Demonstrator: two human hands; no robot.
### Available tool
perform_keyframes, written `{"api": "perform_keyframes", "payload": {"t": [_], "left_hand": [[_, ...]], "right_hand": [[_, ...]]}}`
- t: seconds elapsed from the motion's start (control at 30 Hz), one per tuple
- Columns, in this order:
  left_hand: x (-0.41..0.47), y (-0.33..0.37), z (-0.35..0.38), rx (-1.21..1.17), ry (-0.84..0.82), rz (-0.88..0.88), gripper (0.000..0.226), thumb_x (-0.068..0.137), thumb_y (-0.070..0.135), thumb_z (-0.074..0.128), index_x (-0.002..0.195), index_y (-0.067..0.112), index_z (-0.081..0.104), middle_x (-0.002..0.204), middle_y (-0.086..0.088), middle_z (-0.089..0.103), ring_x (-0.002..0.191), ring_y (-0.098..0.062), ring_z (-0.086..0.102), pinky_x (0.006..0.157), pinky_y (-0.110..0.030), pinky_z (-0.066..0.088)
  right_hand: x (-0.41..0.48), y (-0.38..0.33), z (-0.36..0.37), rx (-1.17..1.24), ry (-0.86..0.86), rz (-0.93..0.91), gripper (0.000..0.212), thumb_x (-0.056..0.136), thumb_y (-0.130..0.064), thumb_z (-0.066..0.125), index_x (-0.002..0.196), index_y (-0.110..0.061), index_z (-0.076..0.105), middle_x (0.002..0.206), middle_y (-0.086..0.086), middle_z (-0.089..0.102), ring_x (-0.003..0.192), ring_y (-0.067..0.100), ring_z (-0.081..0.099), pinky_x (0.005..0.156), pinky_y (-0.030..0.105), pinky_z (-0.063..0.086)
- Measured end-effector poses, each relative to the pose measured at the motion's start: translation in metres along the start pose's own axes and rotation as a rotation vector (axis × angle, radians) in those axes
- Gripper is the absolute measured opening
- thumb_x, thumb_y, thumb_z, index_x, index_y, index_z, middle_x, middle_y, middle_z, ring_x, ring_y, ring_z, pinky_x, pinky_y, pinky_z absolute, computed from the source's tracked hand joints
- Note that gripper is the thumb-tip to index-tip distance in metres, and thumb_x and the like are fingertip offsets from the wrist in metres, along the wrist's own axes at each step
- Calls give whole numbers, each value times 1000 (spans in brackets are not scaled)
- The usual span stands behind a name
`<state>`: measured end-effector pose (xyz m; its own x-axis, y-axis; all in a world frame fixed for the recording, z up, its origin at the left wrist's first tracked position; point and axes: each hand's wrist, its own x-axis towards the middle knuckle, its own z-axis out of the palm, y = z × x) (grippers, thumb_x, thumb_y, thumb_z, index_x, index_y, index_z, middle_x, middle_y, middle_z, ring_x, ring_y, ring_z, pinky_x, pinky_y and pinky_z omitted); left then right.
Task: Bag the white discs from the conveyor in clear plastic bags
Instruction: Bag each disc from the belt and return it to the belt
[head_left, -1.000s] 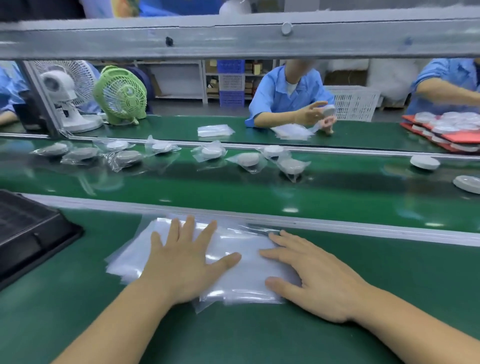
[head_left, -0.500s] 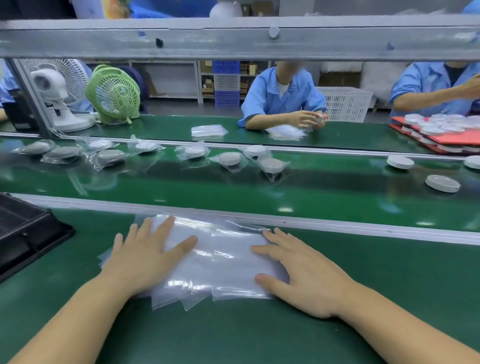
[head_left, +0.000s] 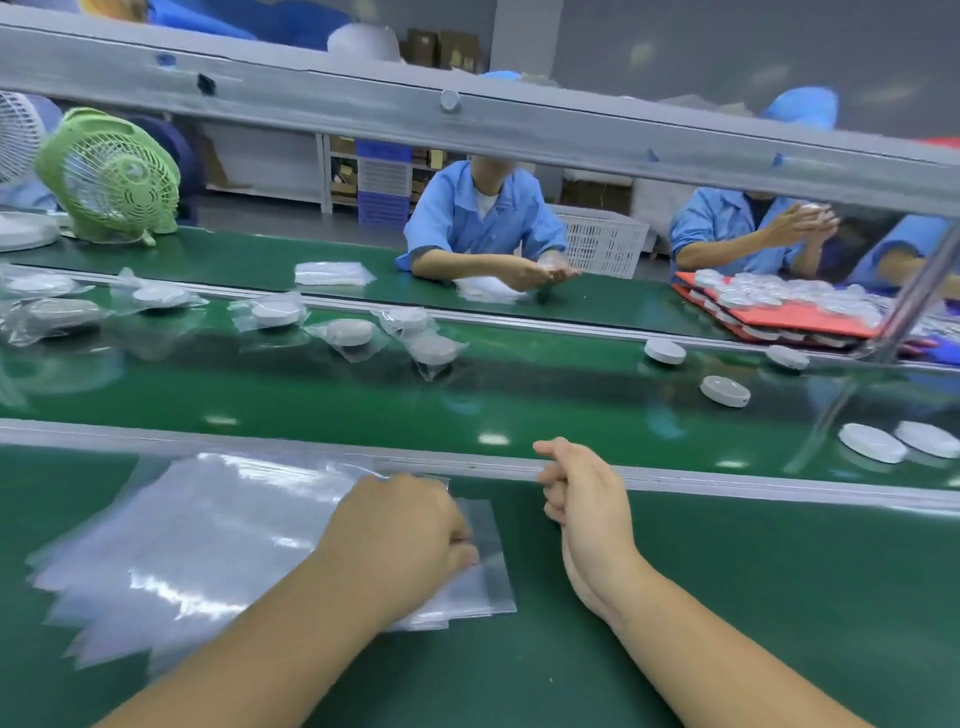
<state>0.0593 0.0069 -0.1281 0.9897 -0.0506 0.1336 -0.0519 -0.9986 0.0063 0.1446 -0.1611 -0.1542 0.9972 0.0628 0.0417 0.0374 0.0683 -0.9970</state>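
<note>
A fanned stack of clear plastic bags (head_left: 208, 535) lies on the green bench in front of me. My left hand (head_left: 405, 535) sits at the stack's right end, its fingers curled and its thumb pinching the top bag. My right hand (head_left: 582, 499) hovers just right of the bags by the metal rail, its fingers curled with nothing in them. Loose white discs (head_left: 724, 391) lie on the conveyor belt (head_left: 519, 400) to the right, two more (head_left: 872, 442) nearest me. Bagged discs (head_left: 349, 332) lie further left on the belt.
A grey overhead bar (head_left: 467, 119) crosses the view. Across the belt, people in blue work beside red trays of discs (head_left: 789, 317), a white basket (head_left: 602, 239) and another pile of bags (head_left: 330, 273). A green fan (head_left: 111, 174) stands at far left.
My left hand slid right across the stack and curled onto a bag. My right hand came off the bags and curled up by the rail. The view swung right.
</note>
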Motion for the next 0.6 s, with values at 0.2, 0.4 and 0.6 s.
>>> {"api": "perform_keyframes", "payload": {"t": [0.2, 0.4, 0.6], "left_hand": [[1, 7, 26, -34, 93, 40, 37, 102, 55, 33, 113, 42, 67, 104, 17, 63, 104, -9, 53, 77, -30, 45], [6, 9, 30, -141, 151, -57, 51, 87, 71, 37, 70, 29, 60, 81, 16, 58, 88, -5, 50, 68, -28, 43], [12, 6, 41, -203, 153, -44, 37, 84, 79, 40, 100, 59, 66, 79, 27, 52, 88, -2, 44, 69, -22, 43]], "right_hand": [[3, 2, 3, 64, -65, -32, 28, 90, -40, 58, 77, -25, 77, 64, -3, 45, 51, 8, 35, 48, 20, 31], [7, 5, 4, 68, -87, -34, 21, 82, -39, 63, 78, -24, 78, 64, -4, 50, 52, 9, 38, 50, 20, 35], [12, 7, 2, 114, -86, -27, 20, 88, -32, 62, 83, -22, 78, 66, -3, 56, 55, 11, 44, 54, 23, 41]]}}
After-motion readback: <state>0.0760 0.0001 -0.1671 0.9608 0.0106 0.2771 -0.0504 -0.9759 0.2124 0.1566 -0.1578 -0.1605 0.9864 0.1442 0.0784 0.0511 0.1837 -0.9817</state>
